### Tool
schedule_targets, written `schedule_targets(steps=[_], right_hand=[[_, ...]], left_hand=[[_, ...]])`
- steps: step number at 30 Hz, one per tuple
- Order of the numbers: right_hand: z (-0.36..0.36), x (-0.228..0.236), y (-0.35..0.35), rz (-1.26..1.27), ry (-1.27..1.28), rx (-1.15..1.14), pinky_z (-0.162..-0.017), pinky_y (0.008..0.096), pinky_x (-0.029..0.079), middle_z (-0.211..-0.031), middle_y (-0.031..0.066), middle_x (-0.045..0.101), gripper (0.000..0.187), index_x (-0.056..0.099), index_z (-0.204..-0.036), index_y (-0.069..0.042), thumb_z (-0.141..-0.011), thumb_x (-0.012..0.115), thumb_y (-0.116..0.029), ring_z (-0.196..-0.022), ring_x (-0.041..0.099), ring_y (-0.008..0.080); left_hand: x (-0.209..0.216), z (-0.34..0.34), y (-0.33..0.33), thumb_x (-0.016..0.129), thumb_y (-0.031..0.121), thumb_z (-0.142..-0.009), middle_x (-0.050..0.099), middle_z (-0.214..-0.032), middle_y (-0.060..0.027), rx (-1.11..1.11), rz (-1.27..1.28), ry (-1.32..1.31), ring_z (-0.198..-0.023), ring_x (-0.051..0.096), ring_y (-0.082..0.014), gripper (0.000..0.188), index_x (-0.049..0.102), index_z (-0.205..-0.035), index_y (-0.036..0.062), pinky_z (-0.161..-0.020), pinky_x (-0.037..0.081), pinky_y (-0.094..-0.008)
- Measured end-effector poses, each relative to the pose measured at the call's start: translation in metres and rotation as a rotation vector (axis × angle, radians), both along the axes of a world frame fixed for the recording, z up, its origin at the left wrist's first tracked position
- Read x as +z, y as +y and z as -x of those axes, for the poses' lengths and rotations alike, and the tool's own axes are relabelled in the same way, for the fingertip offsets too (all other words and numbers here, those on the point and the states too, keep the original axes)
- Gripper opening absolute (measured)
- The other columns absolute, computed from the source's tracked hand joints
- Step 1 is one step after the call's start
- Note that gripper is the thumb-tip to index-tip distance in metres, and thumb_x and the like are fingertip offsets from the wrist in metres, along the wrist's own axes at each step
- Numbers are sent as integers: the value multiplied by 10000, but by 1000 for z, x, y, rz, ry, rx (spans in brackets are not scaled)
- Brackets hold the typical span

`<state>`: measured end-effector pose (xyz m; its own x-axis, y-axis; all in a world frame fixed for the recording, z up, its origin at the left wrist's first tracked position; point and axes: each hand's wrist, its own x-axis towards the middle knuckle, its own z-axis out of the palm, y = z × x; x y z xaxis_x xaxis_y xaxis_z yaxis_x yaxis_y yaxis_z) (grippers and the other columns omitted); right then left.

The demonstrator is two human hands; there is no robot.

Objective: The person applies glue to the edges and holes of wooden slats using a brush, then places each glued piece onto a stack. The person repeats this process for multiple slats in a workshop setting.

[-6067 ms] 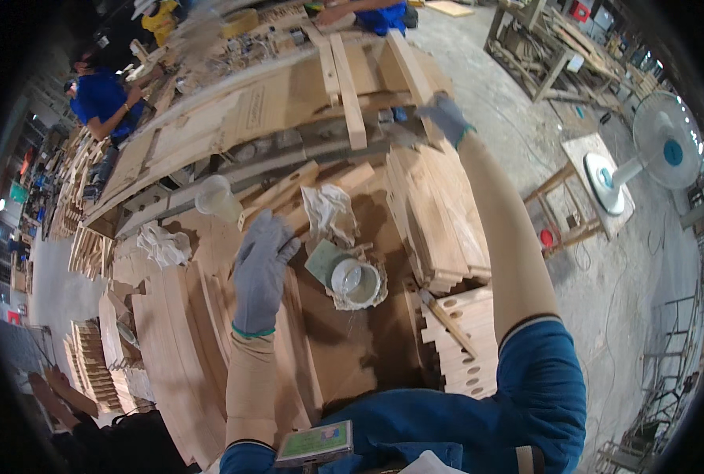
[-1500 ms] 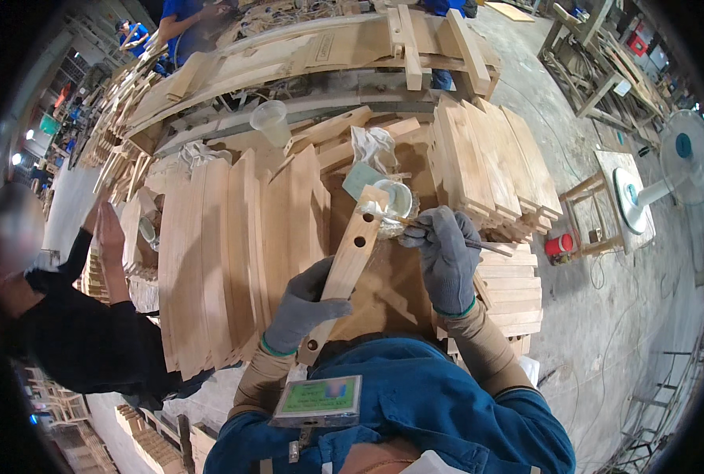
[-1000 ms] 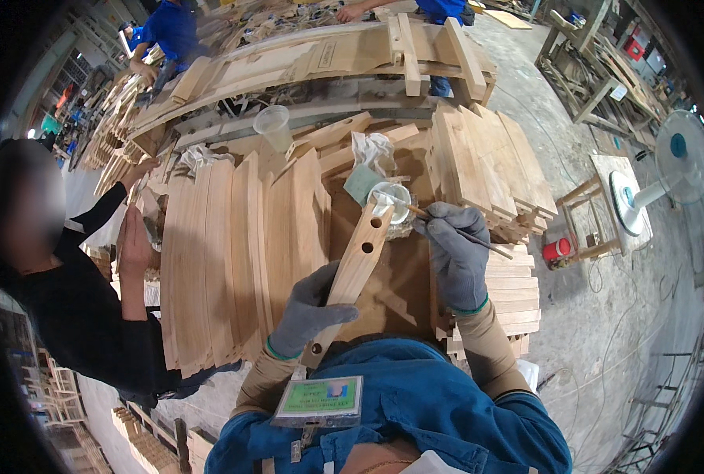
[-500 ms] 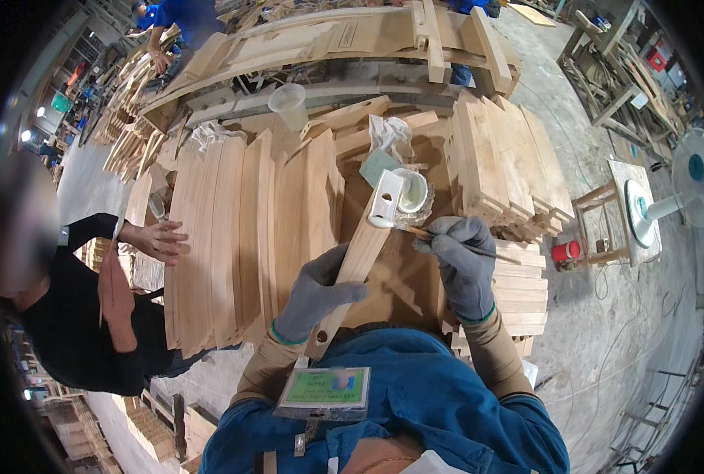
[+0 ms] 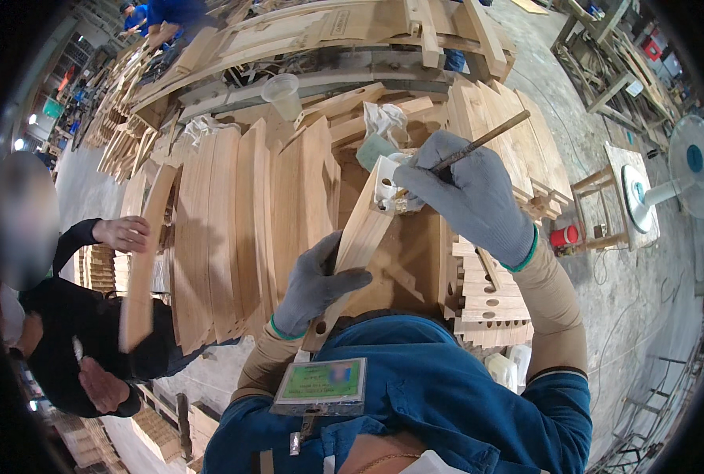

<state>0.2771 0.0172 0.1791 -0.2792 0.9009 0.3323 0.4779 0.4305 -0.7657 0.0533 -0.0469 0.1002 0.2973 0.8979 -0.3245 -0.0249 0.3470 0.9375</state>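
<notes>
Grey-gloved, my left hand (image 5: 316, 284) is closed around a pale wooden bar (image 5: 360, 235) that slants up and away from my body. The bar's far end has a hole and white, glue-like paste on it. Between the fingers of my right hand (image 5: 478, 193), also gloved, is a thin brush (image 5: 486, 142) with a wooden handle. Its tip meets the pasted end of the bar. My right hand and the bar mostly hide the white cup behind them. Just beyond lies a pale green sponge-like block (image 5: 375, 150).
Stacked wooden boards (image 5: 233, 237) stand to the left, more boards (image 5: 518, 134) to the right. A plastic cup (image 5: 282, 96) and a white rag (image 5: 385, 121) lie farther back. At left a co-worker holds a board (image 5: 148, 261). A fan (image 5: 644, 197) stands at right.
My right hand has moved up and left, bringing the brush tip onto the bar's end. The co-worker, whose hand was on the stack, now holds a board apart from it.
</notes>
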Motion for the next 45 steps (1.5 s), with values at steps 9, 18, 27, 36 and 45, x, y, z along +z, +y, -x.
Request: schedule_targets(steps=[9,18,27,36,45], right_hand=[[-13,14,7,344,420,-6,-579,210,488,-724,48,607,126,555,-755,-15,-838,632,-70,-650,599,76],[4,-7,16,-17,-55,-45,-537,236,450,-689,51,601,175,603,-764,-9,-831,652,-163,-578,581,111],[15,-11,12,282,278,-113,-528,223,463,-670,40,578,145,538,-744,-24,-846,625,-80,-561,566,87],[11,-25,1,265,768,-146,-653,298,543,-816,97,607,53,544,-822,-7,-867,548,-34,-689,623,166],[18,-90,-25,-280,688,-217,-672,292,503,-886,109,629,188,546,-844,-16,-736,679,62,-789,619,187]], left_hand=[[3,2,-4,714,14,-672,579,-941,-51,20,68,30,-863,545,-113,587,496,-1213,-51,-749,448,-241],[-5,7,-11,768,120,-686,607,-1083,-105,-26,-4,-129,-969,571,-152,637,488,-1240,-26,-842,453,-272],[-2,21,-11,782,427,-617,605,-1117,-138,-95,-131,269,-1013,572,-204,811,494,-1270,42,-895,420,-291],[-4,22,-4,707,18,-706,603,-1074,-94,59,1,-156,-942,598,-150,555,496,-1216,-44,-826,494,-276],[-12,25,1,652,-2,-674,600,-1070,-153,-50,138,-371,-906,632,-224,536,505,-1188,-47,-799,539,-338]])
